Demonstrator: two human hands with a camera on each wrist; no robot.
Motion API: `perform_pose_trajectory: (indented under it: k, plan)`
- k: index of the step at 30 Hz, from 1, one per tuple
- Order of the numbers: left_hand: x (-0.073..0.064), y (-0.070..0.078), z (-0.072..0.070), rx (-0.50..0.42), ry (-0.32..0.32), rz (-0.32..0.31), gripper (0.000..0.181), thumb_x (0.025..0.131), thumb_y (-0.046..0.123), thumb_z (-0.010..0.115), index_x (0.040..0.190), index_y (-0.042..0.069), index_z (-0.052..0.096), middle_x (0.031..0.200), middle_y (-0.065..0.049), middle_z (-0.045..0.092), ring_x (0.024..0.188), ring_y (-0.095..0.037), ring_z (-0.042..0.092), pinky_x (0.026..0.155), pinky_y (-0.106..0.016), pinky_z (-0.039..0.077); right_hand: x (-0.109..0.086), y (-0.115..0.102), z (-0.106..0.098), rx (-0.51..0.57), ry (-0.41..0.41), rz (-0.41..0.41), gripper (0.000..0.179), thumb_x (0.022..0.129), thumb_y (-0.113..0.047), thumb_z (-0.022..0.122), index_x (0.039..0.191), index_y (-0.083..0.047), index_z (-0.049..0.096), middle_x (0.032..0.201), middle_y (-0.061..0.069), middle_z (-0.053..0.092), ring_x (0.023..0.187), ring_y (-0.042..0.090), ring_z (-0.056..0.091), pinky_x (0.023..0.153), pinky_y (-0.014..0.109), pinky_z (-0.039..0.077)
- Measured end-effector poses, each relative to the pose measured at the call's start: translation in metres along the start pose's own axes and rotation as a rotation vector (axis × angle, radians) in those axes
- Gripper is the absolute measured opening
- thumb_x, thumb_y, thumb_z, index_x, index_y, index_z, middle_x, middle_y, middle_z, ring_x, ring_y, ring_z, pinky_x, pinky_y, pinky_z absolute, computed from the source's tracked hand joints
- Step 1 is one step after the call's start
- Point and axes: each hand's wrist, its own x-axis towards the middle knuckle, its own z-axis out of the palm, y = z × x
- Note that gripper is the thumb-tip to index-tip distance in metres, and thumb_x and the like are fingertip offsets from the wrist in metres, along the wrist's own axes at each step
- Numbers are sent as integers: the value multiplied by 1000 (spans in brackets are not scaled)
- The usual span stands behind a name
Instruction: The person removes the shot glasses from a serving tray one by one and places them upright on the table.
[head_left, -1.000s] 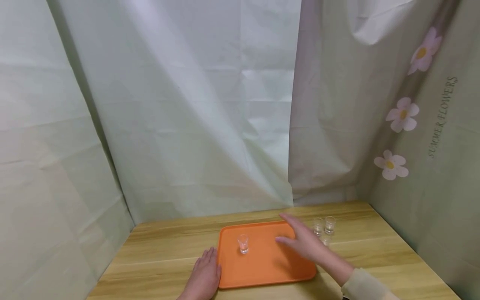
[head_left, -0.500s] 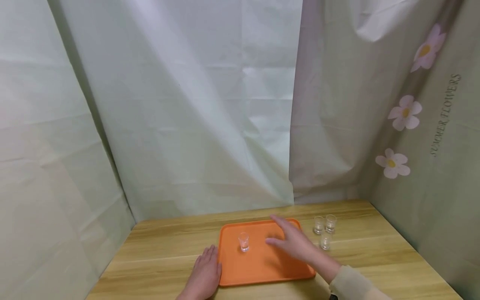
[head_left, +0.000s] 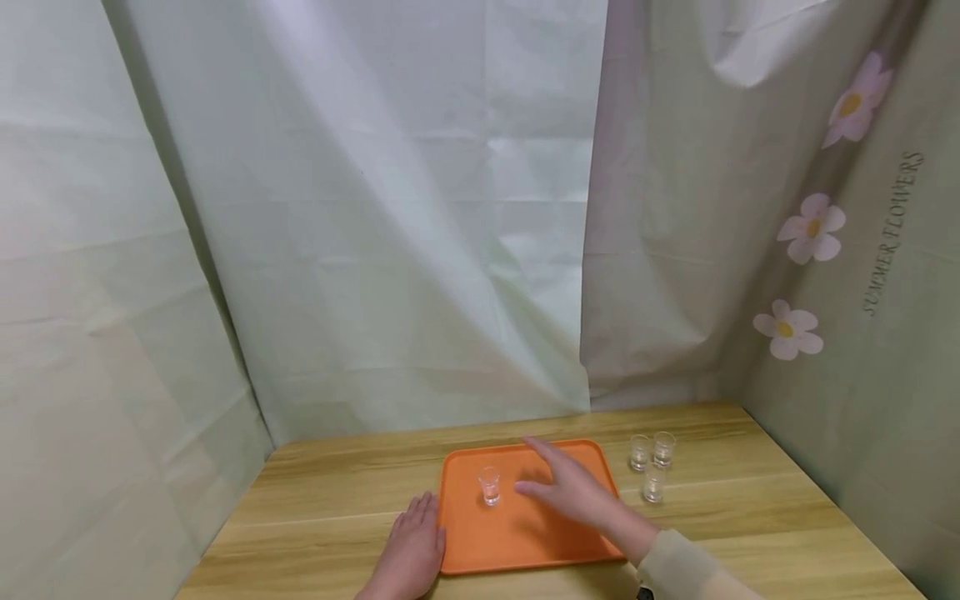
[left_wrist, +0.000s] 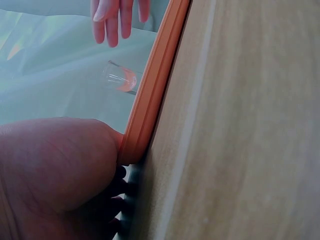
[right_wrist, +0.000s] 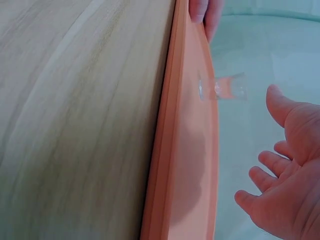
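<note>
On an orange tray (head_left: pixel 480 542) stands a small clear shot glass (head_left: pixel 491 487), upright and left of the tray's middle. My left hand (head_left: pixel 411 542) lies with fingers extended on the table along the tray's left edge. In the left wrist view its thumb side (left_wrist: pixel 75 155) meets the tray's rim (left_wrist: pixel 155 80). Above the tray, to the right of the glass, hovers my right hand (head_left: pixel 573 492), thumb and fingers spread with nothing between them. The right wrist view shows a gap between that hand (right_wrist: pixel 292 170) and the glass (right_wrist: pixel 230 87).
Three more clear shot glasses, including a front one (head_left: pixel 653 485), stand grouped on the wooden table (head_left: pixel 330 500) just right of the tray. Pale green curtains (head_left: pixel 420 250) enclose the table at the back and both sides.
My right hand has moved left over the tray toward the single glass, uncovering the front glass of the group at right. The left hand has stayed beside the tray.
</note>
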Motion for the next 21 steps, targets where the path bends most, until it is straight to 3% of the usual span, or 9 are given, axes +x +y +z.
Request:
perform_pose_trajectory:
  k: [4, 9, 21]
  plan:
    - [0, -3, 4, -19, 18, 15, 52, 107, 10, 64, 148, -20, 53, 155, -41, 51, 147, -59, 45, 124, -74, 31, 5, 3, 8, -2, -14, -2, 81, 102, -41, 82, 167, -7, 47, 169, 17, 48, 154, 45, 45, 125, 67, 37]
    - [-2, 4, -2, -12, 8, 26, 52, 107, 8, 63, 148, -22, 51, 155, -43, 50, 147, -61, 45, 122, -75, 33, 10, 4, 15, 21, -31, -1, 79, 102, -36, 82, 168, -8, 46, 167, 19, 50, 153, 46, 47, 123, 67, 39]
    - [0, 7, -8, 0, -24, 9, 53, 108, 10, 64, 150, -20, 51, 158, -40, 49, 150, -58, 43, 123, -74, 32, 21, 3, 32, 29, -54, -10, 83, 101, -43, 82, 166, -6, 47, 164, 19, 54, 152, 45, 49, 123, 67, 40]
